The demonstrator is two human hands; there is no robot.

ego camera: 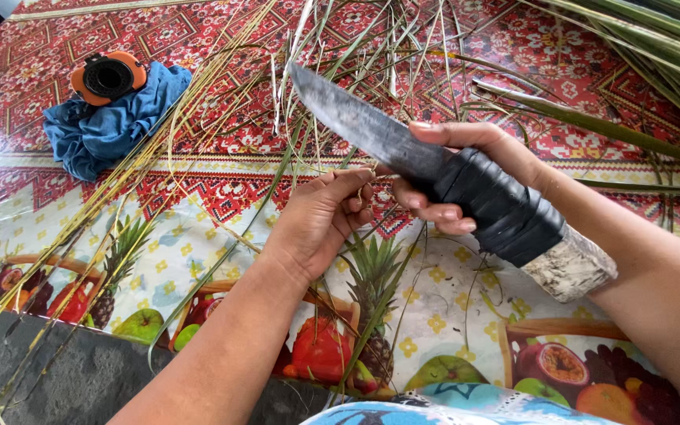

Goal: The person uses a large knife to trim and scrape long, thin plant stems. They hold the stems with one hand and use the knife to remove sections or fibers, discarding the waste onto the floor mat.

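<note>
My right hand [474, 169] grips a large knife [360, 126] by its black-taped handle [505, 208]; the dark blade points up and to the left. Just left of it, my left hand [320, 220] pinches a thin green leaf strip [293, 157] between thumb and fingers, close under the blade. Many long, thin palm leaf strips [198, 102] lie fanned across the mat in front of both hands.
A red patterned mat [560, 86] and a fruit-print plastic sheet [450, 291] cover the floor. A blue cloth [104, 126] with an orange and black round device [108, 76] lies at the upper left. Whole green palm fronds [655, 47] lie at the upper right.
</note>
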